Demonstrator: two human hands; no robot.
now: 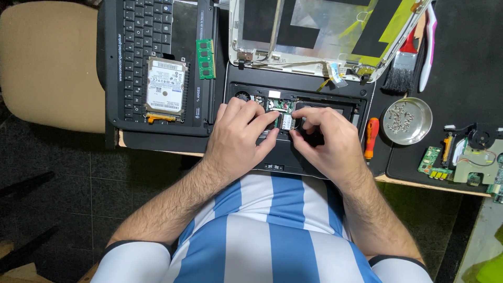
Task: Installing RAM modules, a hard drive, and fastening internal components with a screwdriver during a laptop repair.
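Note:
An opened black laptop base (343, 99) lies at the table's front edge with its circuit board exposed. My left hand (238, 136) rests on the base, its fingers reaching right onto a small card (286, 121) inside. My right hand (325, 139) comes from the other side, and its fingertips pinch at the same small card. Both hands meet over the middle of the base and cover much of it. Behind the base lies the detached screen lid (314, 31), with silver foil and black and yellow tape.
A removed keyboard panel (139, 31) sits at left with a hard drive (165, 86) and a green memory stick (205, 58) on it. At right: an orange screwdriver (371, 137), a metal dish of screws (407, 120), a brush (402, 65), circuit boards (461, 157). A beige chair (50, 63) stands left.

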